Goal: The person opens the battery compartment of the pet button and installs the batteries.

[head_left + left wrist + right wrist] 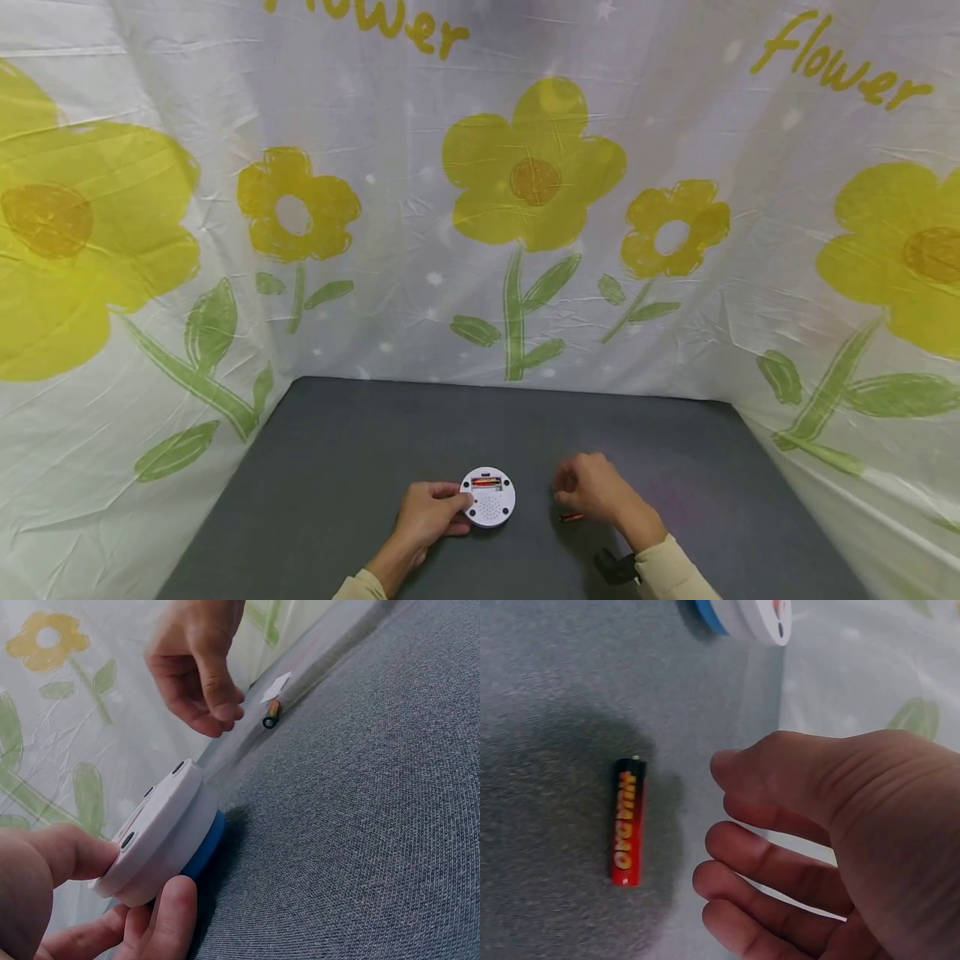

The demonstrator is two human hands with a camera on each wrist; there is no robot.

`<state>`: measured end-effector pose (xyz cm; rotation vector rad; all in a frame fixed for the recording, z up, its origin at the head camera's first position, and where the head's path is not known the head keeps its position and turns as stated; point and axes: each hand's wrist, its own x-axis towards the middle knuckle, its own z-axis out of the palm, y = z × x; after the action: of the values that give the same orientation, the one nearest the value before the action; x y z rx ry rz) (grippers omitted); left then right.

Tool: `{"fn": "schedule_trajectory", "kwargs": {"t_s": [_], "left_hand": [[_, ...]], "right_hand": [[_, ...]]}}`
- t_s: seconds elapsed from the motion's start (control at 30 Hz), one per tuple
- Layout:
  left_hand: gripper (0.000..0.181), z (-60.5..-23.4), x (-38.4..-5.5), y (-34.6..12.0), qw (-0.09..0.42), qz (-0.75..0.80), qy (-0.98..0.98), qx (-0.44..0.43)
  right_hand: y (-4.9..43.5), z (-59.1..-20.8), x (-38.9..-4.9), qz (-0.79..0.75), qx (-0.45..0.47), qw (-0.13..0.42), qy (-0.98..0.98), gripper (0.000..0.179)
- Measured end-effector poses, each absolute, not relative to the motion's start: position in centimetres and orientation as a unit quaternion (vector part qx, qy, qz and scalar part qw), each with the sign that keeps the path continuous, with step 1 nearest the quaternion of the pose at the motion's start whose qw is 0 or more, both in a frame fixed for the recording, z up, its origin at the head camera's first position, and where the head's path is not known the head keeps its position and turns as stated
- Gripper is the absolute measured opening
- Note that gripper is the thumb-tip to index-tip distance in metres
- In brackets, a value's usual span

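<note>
My left hand grips the edge of a round white battery-powered device, its thumb on the upturned face and fingers beneath. That face has dark round feet, a patch of small speaker holes and an uncovered battery slot with red showing inside. The left wrist view shows a blue band on the device's lower side. A red and black battery lies on the table, with lettering along its side. Above and beside it hovers my right hand, fingers loosely bent and nothing between them.
A small white flat piece lies just beyond the battery in the left wrist view. The dark grey tabletop meets a white flower-print curtain at the back and sides. A black band is on the right wrist.
</note>
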<state>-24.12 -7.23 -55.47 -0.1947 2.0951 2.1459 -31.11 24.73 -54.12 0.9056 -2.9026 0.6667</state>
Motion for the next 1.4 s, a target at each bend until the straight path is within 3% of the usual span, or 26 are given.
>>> {"fn": "schedule_trajectory", "kwargs": {"t_s": [0.03,0.13,0.27,0.63,1.13,1.4], "left_hand": [[0.035,-55.5,-24.1,-7.2,0.068,0.712,0.696,-0.065],[0.034,-55.5,-24.2,-7.3,0.067,0.711,0.697,-0.068],[0.034,-55.5,-24.2,-7.3,0.069,0.709,0.698,-0.072],[0.034,-55.5,-24.2,-7.2,0.067,0.708,0.699,-0.076],[0.034,-55.5,-24.2,-7.1,0.068,0.706,0.701,-0.073],[0.036,-55.5,-24.1,-7.1,0.068,0.707,0.7,-0.073]], "right_hand": [[24.6,-54.2,-31.1,0.215,0.275,0.002,-0.937,0.011],[26.7,-59.4,-33.8,0.208,0.289,0.019,-0.934,0.016],[27.0,-60.6,-34.0,0.209,0.278,0.01,-0.937,0.025],[23.5,-51.3,-27.0,0.232,0.299,-0.003,-0.926,0.023],[23.5,-51.3,-26.9,0.22,0.307,0.009,-0.926,0.021],[24.9,-53.8,-29.5,0.214,0.362,0.046,-0.906,0.017]]}}
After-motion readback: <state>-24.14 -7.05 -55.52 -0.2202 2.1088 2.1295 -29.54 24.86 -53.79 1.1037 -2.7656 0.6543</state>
